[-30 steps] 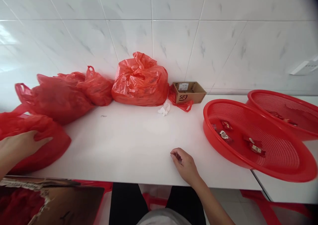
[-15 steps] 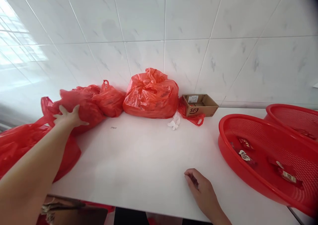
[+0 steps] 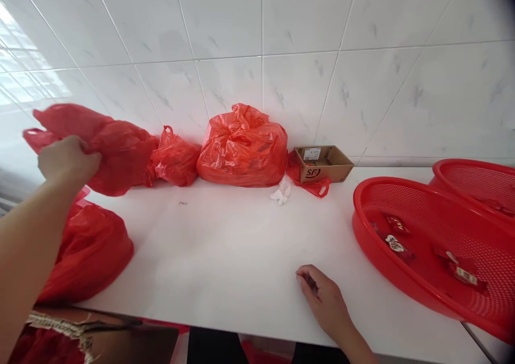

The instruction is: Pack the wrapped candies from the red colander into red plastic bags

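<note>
At the left, my left hand (image 3: 69, 163) is closed round the gathered upper part of a red plastic bag (image 3: 123, 157), which it lifts and tilts. Below my forearm a bulky red plastic bag (image 3: 94, 246) rests on the table's left side. My right hand (image 3: 322, 299) lies near the table's front edge with its fingers curled together; whether anything sits in them I cannot make out. A smaller tied red bag (image 3: 177, 160) and a large knotted red bag (image 3: 243, 152) stand against the wall.
Right of the large bag is an open cardboard box (image 3: 325, 168) on a flattened red bag (image 3: 319, 187), beside crumpled white tissue (image 3: 281, 191). A red perforated basket (image 3: 402, 283) with several small packets stands at right, another basket (image 3: 475, 168) behind it. An open carton (image 3: 132, 342) sits below the table edge.
My left hand has gone from spread fingers on the red bag to a grip on it, pulling its top up and leftward. My right hand has stayed in place on the table.
</note>
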The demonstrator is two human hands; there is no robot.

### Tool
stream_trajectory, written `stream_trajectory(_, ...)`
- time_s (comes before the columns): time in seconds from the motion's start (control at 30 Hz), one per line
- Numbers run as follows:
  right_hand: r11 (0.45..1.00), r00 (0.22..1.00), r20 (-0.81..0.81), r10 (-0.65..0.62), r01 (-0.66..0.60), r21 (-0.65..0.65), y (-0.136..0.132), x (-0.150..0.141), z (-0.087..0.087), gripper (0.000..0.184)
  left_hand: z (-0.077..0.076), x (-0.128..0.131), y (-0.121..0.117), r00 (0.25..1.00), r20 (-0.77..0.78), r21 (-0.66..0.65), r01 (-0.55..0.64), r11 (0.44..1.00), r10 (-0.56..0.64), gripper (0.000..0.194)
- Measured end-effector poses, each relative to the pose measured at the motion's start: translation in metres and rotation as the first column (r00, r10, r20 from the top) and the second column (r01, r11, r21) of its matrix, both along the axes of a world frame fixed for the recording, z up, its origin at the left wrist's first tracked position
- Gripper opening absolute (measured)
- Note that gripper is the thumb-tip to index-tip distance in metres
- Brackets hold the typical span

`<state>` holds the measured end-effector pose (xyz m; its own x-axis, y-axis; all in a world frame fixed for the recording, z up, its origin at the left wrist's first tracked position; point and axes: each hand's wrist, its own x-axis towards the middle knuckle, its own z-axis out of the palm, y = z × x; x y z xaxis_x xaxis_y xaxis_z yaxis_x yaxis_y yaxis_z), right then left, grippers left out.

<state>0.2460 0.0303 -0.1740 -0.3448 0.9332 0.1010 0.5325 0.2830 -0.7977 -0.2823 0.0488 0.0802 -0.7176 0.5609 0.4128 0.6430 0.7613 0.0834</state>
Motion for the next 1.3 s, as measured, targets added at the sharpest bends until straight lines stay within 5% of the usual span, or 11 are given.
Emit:
stream_trajectory(0.1, 1.000, 1.000, -0.005, 0.000, 0.000, -0.008, 0.000, 0.000, 0.002, 0.019, 0.023, 0.041, -0.005, 0.980, -0.151, 0.109, 0.144, 0.984, -0.127, 0.056)
stream_trajectory(0.2, 1.000, 1.000, -0.019, 0.004, -0.003, 0.001, 0.000, -0.001, 0.005, 0.017, 0.020, 0.097, -0.006, 0.941, -0.252, 0.130, 0.262, 0.956, -0.224, 0.046)
stream_trajectory(0.3, 1.000, 0.999, -0.036, 0.010, -0.010, 0.022, 0.000, -0.002, 0.008, 0.016, -0.022, 0.151, -0.002, 0.871, -0.273, -0.057, 0.410, 0.910, -0.409, 0.040)
stream_trajectory(0.43, 0.999, 0.999, -0.052, 0.001, 0.001, 0.034, -0.001, -0.002, 0.008, 0.016, -0.101, 0.203, 0.004, 0.662, -0.029, -0.372, 0.688, 0.623, -0.749, 0.020)
stream_trajectory(0.57, 1.000, 0.997, -0.073, -0.002, 0.003, 0.022, -0.001, -0.001, 0.008, 0.015, -0.132, 0.233, -0.001, 0.632, -0.002, -0.349, 0.725, 0.593, -0.775, 0.023)
stream_trajectory(0.73, 0.998, 0.976, -0.218, 0.005, 0.009, 0.062, 0.007, -0.006, 0.038, 0.014, -0.116, 0.264, -0.036, 0.592, 0.127, -0.303, 0.788, 0.537, -0.796, 0.035)
stream_trajectory(0.93, 0.882, 0.948, -0.277, 0.155, -0.007, 0.471, 0.024, -0.053, 0.132, 0.015, -0.097, 0.280, -0.064, 0.550, 0.246, -0.230, 0.833, 0.503, -0.798, 0.046)
stream_trajectory(1.03, 0.802, 0.930, -0.172, 0.325, -0.175, 0.570, 0.038, -0.100, 0.166, 0.021, -0.096, 0.287, -0.068, 0.524, 0.351, -0.254, 0.851, 0.459, -0.776, 0.042)
stream_trajectory(1.13, 0.801, 0.936, 0.083, 0.343, -0.337, 0.494, 0.055, -0.139, 0.168, 0.039, -0.094, 0.293, -0.076, 0.487, 0.470, -0.285, 0.873, 0.396, -0.736, 0.041)
stream_trajectory(1.23, 0.851, 0.910, 0.311, 0.273, -0.380, 0.363, 0.068, -0.154, 0.144, 0.053, -0.078, 0.288, -0.084, 0.418, 0.584, -0.256, 0.909, 0.330, -0.696, 0.045)
stream_trajectory(1.3, 0.853, 0.903, 0.311, 0.297, -0.398, 0.339, 0.073, -0.152, 0.126, 0.037, -0.060, 0.278, -0.083, 0.459, 0.546, -0.210, 0.885, 0.416, -0.701, 0.045)
